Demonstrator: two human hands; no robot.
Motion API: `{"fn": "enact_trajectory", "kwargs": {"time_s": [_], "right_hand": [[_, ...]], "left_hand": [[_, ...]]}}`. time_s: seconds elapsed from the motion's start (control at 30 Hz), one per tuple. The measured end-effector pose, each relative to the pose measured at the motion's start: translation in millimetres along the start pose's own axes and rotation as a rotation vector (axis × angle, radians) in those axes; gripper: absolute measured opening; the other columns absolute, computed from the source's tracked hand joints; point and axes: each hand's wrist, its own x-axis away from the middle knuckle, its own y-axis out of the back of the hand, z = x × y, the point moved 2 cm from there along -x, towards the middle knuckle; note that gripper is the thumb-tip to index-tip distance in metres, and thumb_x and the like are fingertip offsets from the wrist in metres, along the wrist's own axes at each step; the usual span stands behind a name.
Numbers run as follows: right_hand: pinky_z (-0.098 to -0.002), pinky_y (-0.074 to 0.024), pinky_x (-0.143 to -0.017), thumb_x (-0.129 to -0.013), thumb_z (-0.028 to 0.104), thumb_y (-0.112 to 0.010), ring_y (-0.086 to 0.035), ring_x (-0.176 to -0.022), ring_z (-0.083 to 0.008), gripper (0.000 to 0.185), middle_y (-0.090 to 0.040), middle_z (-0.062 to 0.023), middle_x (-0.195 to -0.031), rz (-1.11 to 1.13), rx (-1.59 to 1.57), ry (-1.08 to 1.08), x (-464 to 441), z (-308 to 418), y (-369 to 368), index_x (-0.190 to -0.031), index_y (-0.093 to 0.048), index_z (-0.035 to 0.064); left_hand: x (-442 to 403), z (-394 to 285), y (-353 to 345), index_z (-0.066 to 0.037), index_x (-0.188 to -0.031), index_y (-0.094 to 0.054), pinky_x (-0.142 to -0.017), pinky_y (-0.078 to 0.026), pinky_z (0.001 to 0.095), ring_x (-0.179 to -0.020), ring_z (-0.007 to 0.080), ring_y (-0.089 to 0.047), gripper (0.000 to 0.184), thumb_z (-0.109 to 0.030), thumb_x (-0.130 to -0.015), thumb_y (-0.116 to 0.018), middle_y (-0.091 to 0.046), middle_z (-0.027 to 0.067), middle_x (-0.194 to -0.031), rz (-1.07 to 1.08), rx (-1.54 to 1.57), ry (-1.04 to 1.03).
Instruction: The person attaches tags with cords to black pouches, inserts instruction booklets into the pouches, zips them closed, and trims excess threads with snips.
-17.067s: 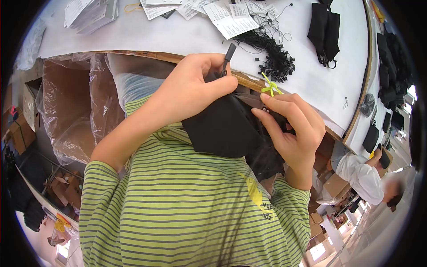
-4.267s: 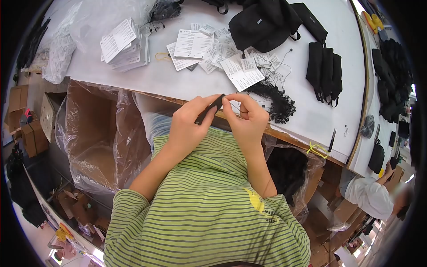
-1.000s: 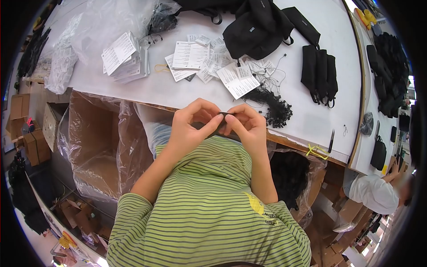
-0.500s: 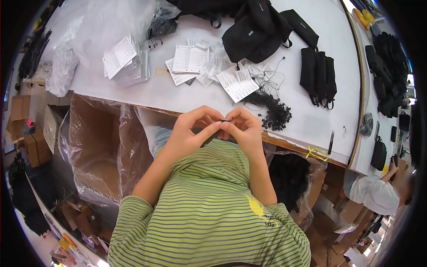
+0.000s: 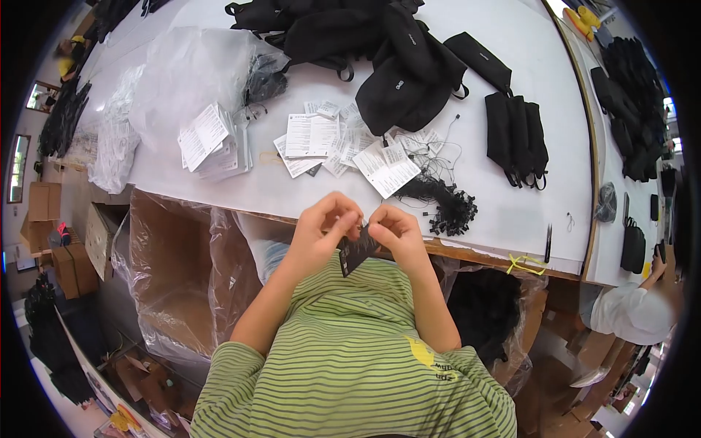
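Observation:
A black card tag with small pale print hangs tilted between my hands, in front of the striped shirt. My right hand pinches its upper corner between thumb and forefinger. Close by on the other side, my left hand has its fingers curled together at the tag's upper edge; whatever they pinch is too small or hidden. On the table just beyond lie white printed leaflets and a loose white sheet. A bundle of black strings with small black ends lies near the table edge.
Black pouches are heaped at the back, with more pouches at the right. A leaflet stack sits beside clear plastic bags. Below the edge stand plastic-lined cartons. A co-worker is at the far right.
The black tag has turned so its printed face shows and hangs lower. My hands have moved slightly apart. The camera view has shifted a little.

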Motion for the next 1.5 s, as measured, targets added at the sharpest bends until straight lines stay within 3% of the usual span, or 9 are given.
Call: {"fn": "enact_trajectory", "kwargs": {"time_s": [0.2,0.27,0.47,0.67,0.87,0.9,1.0,1.33,1.5], "right_hand": [[-0.0254,-0.0481,-0.054,-0.092,0.008,-0.057,-0.052,-0.055,-0.0078,0.012,-0.061,-0.0049,-0.078,-0.156,-0.043,0.16,-2.1,11.5,26.0,-0.094,-0.062,-0.0024],[-0.0222,-0.0425,-0.049,-0.091,0.009,-0.059,-0.05,-0.05,-0.0075,0.012,-0.061,-0.0044,-0.07,-0.234,0.007,0.19,4.5,22.3,24.6,-0.093,-0.063,-0.002],[-0.019,-0.0311,-0.042,-0.09,0.011,-0.06,-0.047,-0.046,-0.0053,0.013,-0.058,-0.0028,-0.06,-0.284,0.102,0.124,25.9,23.2,30.9,-0.092,-0.065,-0.0007],[-0.0187,-0.0268,-0.041,-0.089,0.012,-0.061,-0.043,-0.046,-0.0032,0.014,-0.053,0.0004,-0.057,-0.269,0.089,0.106,16.1,13.1,17.5,-0.094,-0.066,-0.0008],[-0.0184,-0.0278,-0.044,-0.089,0.013,-0.063,-0.043,-0.049,-0.0015,0.013,-0.053,0.0037,-0.059,-0.276,0.197,0.116,13.4,21.1,8.6,-0.093,-0.068,0.0006],[-0.0183,-0.0276,-0.044,-0.089,0.013,-0.064,-0.042,-0.049,-0.001,0.013,-0.053,0.0043,-0.059,-0.283,0.218,0.114,14.3,19.0,7.6,-0.092,-0.068,0.0009],[-0.0182,-0.0266,-0.044,-0.089,0.013,-0.064,-0.041,-0.049,0.0,0.013,-0.051,0.0058,-0.058,-0.289,0.24,0.122,8.3,11.6,3.4,-0.092,-0.068,0.0013],[-0.0247,-0.0277,-0.044,-0.079,0.016,-0.071,-0.037,-0.044,-0.0064,0.012,-0.046,-0.0001,-0.049,-0.367,0.758,0.26,-9.8,11.9,-19.6,-0.087,-0.071,0.0076],[-0.0275,-0.031,-0.044,-0.077,0.016,-0.071,-0.041,-0.042,-0.0114,0.013,-0.049,-0.0038,-0.051,-0.318,0.881,0.294,-2.7,3.5,-23.5,-0.089,-0.071,0.0089]], "left_hand": [[-144.4,23.4,36.3,-0.001,-0.097,-0.058,-0.064,-0.048,0.0256,-0.071,0.0117,-0.059,0.015,-0.011,-0.087,-0.064,-0.061,0.006,-0.087,-0.054,-0.32,-0.192],[-197.9,26.9,58.7,-0.003,-0.094,-0.059,-0.069,-0.048,0.0302,-0.077,0.0188,-0.06,0.018,-0.011,-0.081,-0.068,-0.06,0.0083,-0.093,-0.496,-0.674,-0.415],[-239.1,21.0,70.1,-0.005,-0.086,-0.06,-0.078,-0.045,0.0405,-0.089,0.0296,-0.055,0.017,-0.011,-0.074,-0.07,-0.054,0.0107,-0.091,-0.487,-1.262,-0.559],[-240.1,36.9,79.8,-0.003,-0.081,-0.06,-0.074,-0.046,0.0389,-0.084,0.0301,-0.057,0.012,-0.009,-0.076,-0.068,-0.058,0.01,-0.085,-0.388,-1.118,-0.552],[-184.6,-5.9,76.8,0.001,-0.094,-0.062,-0.071,-0.049,0.0335,-0.079,0.0235,-0.064,0.021,-0.017,-0.084,-0.065,-0.067,0.0129,-0.082,-0.479,-0.579,-0.258],[-176.6,5.0,87.5,0.001,-0.102,-0.065,-0.073,-0.047,0.026,-0.079,0.011,-0.061,0.027,-0.019,-0.085,-0.068,-0.067,0.0054,-0.084,-0.395,-0.591,-0.215],[-130.0,-4.2,78.0,0.001,-0.099,-0.066,-0.074,-0.047,0.0257,-0.076,0.0107,-0.059,0.024,-0.02,-0.087,-0.064,-0.067,0.0043,-0.084,-0.085,-0.741,0.05],[-26.9,-16.6,25.6,-0.002,-0.108,-0.069,-0.062,-0.039,0.0216,-0.069,0.0049,-0.052,0.027,-0.009,-0.083,-0.061,-0.068,0.0003,-0.089,-0.014,-0.037,0.11],[-7.8,-12.5,21.1,-0.005,-0.09,-0.074,-0.06,-0.037,0.0208,-0.065,0.0066,-0.049,0.014,-0.007,-0.078,-0.067,-0.068,0.0018,-0.086,-0.127,-0.443,0.128]]}}
